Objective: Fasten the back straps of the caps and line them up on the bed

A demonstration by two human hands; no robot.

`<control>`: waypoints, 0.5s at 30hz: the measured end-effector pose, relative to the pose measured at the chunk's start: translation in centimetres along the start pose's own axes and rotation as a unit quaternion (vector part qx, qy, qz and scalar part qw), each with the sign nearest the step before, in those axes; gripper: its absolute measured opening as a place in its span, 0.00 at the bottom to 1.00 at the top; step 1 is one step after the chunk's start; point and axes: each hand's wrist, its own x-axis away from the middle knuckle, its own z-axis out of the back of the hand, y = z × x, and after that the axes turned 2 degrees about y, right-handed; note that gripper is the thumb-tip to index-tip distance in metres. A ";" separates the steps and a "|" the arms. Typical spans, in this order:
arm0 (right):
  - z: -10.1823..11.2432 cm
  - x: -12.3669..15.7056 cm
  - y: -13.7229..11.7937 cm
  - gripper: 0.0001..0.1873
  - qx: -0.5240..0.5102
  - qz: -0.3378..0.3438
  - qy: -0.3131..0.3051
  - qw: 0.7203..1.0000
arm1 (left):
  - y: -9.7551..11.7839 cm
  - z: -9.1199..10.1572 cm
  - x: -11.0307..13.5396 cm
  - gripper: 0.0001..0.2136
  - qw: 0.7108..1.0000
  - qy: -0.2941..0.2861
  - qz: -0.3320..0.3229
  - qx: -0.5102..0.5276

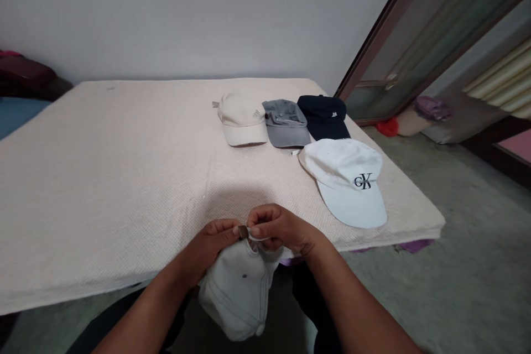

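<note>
A white cap (238,293) hangs below the mattress's front edge, held up by its back strap. My left hand (215,240) pinches a small metal buckle (243,232) on that strap. My right hand (277,229) is closed on the strap's white end right beside the buckle. Both hands touch at the fingertips, over the near edge of the cream mattress (124,177).
Several caps lie on the mattress's right part: a cream one (241,120), a grey one (285,123), a navy one (324,116) and a white one with a dark logo (346,180). A glass door (415,38) and bare concrete floor (468,265) are on the right.
</note>
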 end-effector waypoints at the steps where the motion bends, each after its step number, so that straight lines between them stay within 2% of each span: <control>1: 0.0 0.0 0.0 0.10 -0.001 -0.005 -0.006 1.000 | 0.0 0.0 0.0 0.10 1.000 -0.005 0.000 -0.002; 11: -0.2 0.0 0.1 0.09 -0.021 0.016 0.016 1.000 | 0.3 -0.1 0.2 0.09 1.000 -0.010 0.011 0.002; 15: 0.0 -0.1 0.2 0.08 -0.011 0.007 0.004 1.000 | 0.4 -0.3 0.3 0.10 1.000 -0.011 0.020 -0.001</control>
